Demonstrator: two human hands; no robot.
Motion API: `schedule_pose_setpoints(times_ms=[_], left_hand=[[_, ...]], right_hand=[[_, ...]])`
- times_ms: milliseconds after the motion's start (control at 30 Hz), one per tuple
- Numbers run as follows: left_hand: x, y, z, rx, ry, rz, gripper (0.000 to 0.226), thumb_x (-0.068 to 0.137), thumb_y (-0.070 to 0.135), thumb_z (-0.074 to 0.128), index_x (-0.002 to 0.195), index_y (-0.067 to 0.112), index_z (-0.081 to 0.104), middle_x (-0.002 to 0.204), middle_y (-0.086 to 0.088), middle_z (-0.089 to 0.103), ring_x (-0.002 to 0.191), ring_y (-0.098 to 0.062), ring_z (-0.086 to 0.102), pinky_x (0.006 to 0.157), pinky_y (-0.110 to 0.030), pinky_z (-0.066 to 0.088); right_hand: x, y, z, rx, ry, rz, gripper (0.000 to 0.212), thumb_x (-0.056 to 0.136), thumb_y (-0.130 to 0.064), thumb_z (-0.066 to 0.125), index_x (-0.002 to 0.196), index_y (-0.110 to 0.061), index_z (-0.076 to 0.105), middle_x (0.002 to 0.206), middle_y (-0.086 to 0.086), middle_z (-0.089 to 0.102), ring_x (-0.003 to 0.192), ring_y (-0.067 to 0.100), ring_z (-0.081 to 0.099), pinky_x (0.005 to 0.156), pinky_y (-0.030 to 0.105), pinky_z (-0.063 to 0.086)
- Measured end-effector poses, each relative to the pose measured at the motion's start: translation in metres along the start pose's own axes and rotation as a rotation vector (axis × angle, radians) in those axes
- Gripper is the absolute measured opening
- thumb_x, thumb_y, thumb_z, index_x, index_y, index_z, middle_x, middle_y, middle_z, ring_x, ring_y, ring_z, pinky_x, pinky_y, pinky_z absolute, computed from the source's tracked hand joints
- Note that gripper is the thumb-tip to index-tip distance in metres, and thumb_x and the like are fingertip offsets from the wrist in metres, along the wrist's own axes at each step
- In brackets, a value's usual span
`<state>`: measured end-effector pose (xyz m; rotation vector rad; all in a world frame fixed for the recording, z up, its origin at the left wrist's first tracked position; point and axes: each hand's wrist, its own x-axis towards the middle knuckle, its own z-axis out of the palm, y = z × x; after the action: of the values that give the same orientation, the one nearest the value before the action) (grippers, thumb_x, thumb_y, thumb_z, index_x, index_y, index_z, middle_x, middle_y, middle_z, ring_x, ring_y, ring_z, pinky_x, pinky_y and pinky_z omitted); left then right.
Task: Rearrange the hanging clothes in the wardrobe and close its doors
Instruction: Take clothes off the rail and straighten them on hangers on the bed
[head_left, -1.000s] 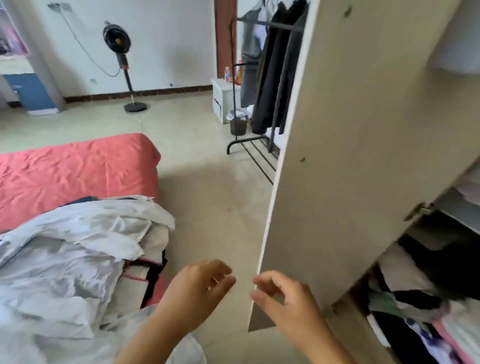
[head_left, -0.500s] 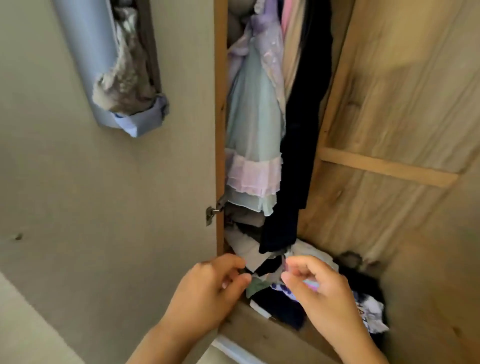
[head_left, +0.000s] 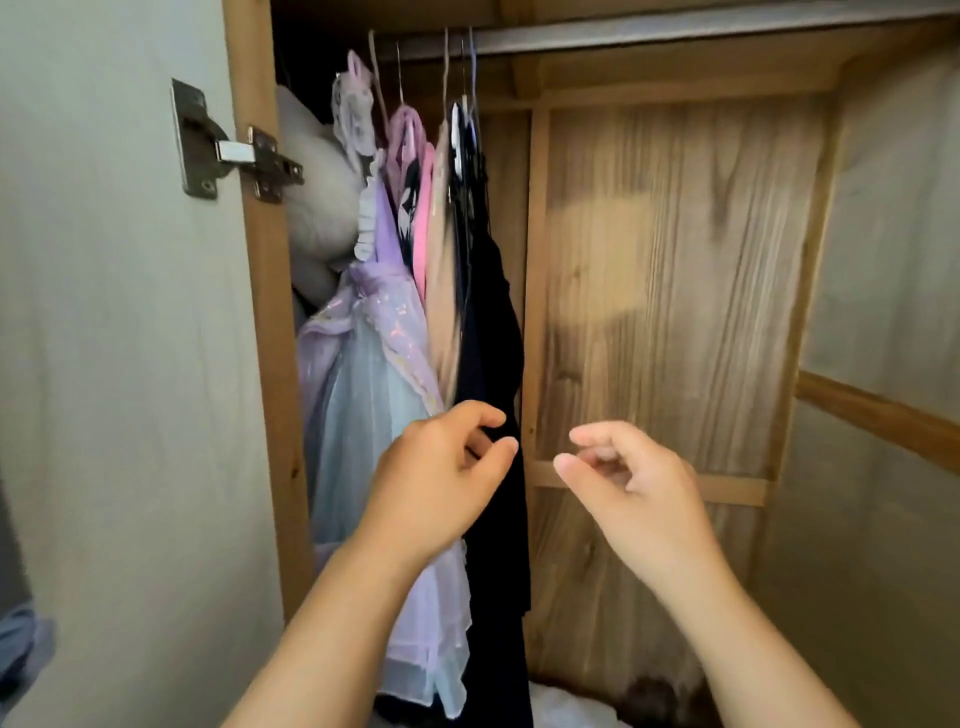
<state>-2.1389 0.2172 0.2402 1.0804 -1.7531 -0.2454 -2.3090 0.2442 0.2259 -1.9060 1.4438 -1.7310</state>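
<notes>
Several garments hang bunched at the left end of the wardrobe rail (head_left: 649, 37): a lilac and pale blue dress (head_left: 358, 395), a pink top (head_left: 415, 171), a beige piece (head_left: 441, 270) and a long black garment (head_left: 493, 322). My left hand (head_left: 441, 483) is raised in front of the black garment's edge with fingers loosely curled. I cannot tell whether it touches the cloth. My right hand (head_left: 628, 483) hovers to the right of the clothes, in front of the wooden back panel (head_left: 665, 312), fingers loosely curled and holding nothing.
The pale wardrobe door (head_left: 130, 364) stands open at the left on a metal hinge (head_left: 228, 148). A white padded bundle (head_left: 317, 197) is wedged behind the clothes. The rail's right part is bare. Some light cloth (head_left: 566, 706) lies on the wardrobe floor.
The view swung from the bed and door edge into the wardrobe, then up to the rail. Both hands kept their loosely curled pose and rose to the level of the hanging garments.
</notes>
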Motion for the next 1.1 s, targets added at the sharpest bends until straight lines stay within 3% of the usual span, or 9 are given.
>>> schedule_pose_setpoints(times_ms=[133,233,300,367,433,633,833,933,1100], left_hand=[[0.051,-0.002,-0.007,-0.039,0.1,0.05,0.028,0.069,0.048,0.056,0.092,0.035,0.066,0.071,0.019,0.063,0.059,-0.003,0.055,0.072,-0.036,0.053],[0.083,0.001,-0.015,-0.061,0.193,0.079,0.009,0.075,0.041,0.065,0.08,0.043,0.059,0.07,0.015,0.064,0.059,0.0,0.054,0.069,-0.024,0.05],[0.103,0.005,-0.019,-0.06,0.249,0.102,0.019,0.081,0.025,0.069,0.08,0.04,0.058,0.069,0.01,0.062,0.059,0.001,0.053,0.064,-0.016,0.045],[0.122,0.011,-0.022,-0.03,0.29,0.121,0.014,0.081,0.024,0.068,0.085,0.036,0.06,0.071,0.011,0.063,0.06,0.002,0.054,0.062,-0.011,0.042],[0.143,0.017,-0.026,0.035,0.336,0.142,0.013,0.081,0.03,0.067,0.093,0.033,0.063,0.072,0.013,0.064,0.063,0.003,0.054,0.064,-0.013,0.044],[0.211,0.045,-0.053,0.16,0.496,0.207,0.024,0.082,0.037,0.065,0.105,0.032,0.061,0.085,0.011,0.064,0.073,-0.004,0.058,0.078,-0.036,0.052],[0.26,0.066,-0.064,0.409,0.487,0.25,0.045,0.083,0.043,0.062,0.125,0.029,0.052,0.099,0.015,0.057,0.083,-0.002,0.055,0.075,-0.027,0.049],[0.275,0.064,-0.066,0.511,0.485,0.243,0.046,0.083,0.043,0.062,0.125,0.029,0.052,0.118,0.01,0.055,0.098,-0.007,0.054,0.082,-0.031,0.048],[0.282,0.054,-0.068,0.535,0.488,0.254,0.043,0.084,0.04,0.061,0.126,0.033,0.051,0.12,0.014,0.055,0.102,-0.004,0.052,0.085,-0.028,0.047]], right_hand=[[0.054,-0.008,0.009,0.028,0.045,-0.057,0.015,0.08,-0.027,0.07,0.095,-0.029,0.065,0.079,-0.012,0.065,0.078,-0.008,0.056,0.065,0.003,0.041],[0.092,-0.012,0.015,0.1,0.079,-0.098,0.015,0.079,-0.025,0.071,0.093,-0.027,0.066,0.077,-0.011,0.064,0.073,-0.006,0.057,0.064,0.005,0.042],[0.121,-0.018,0.019,0.16,0.086,-0.135,0.014,0.079,-0.023,0.071,0.092,-0.024,0.066,0.078,-0.008,0.065,0.071,-0.004,0.057,0.064,0.006,0.043],[0.147,-0.025,0.023,0.194,0.079,-0.178,0.014,0.079,-0.021,0.071,0.092,-0.021,0.066,0.079,-0.006,0.065,0.07,-0.003,0.057,0.063,0.006,0.043],[0.174,-0.033,0.024,0.217,0.076,-0.239,0.013,0.079,-0.021,0.071,0.091,-0.022,0.066,0.078,-0.006,0.065,0.071,-0.003,0.057,0.062,0.006,0.043],[0.253,-0.064,0.022,0.188,0.052,-0.376,0.012,0.082,-0.03,0.068,0.092,-0.025,0.065,0.079,-0.01,0.063,0.075,0.002,0.06,0.063,0.015,0.046],[0.321,-0.087,0.033,0.117,0.066,-0.417,0.01,0.083,-0.034,0.066,0.088,-0.025,0.064,0.08,-0.012,0.062,0.075,0.001,0.056,0.059,0.015,0.039],[0.345,-0.092,0.046,0.122,0.036,-0.381,0.009,0.084,-0.034,0.065,0.084,-0.025,0.064,0.077,-0.012,0.06,0.077,0.007,0.057,0.06,0.021,0.041],[0.37,-0.096,0.07,0.154,-0.02,-0.313,0.01,0.084,-0.034,0.064,0.086,-0.025,0.061,0.086,-0.007,0.063,0.086,0.013,0.059,0.066,0.024,0.041]])
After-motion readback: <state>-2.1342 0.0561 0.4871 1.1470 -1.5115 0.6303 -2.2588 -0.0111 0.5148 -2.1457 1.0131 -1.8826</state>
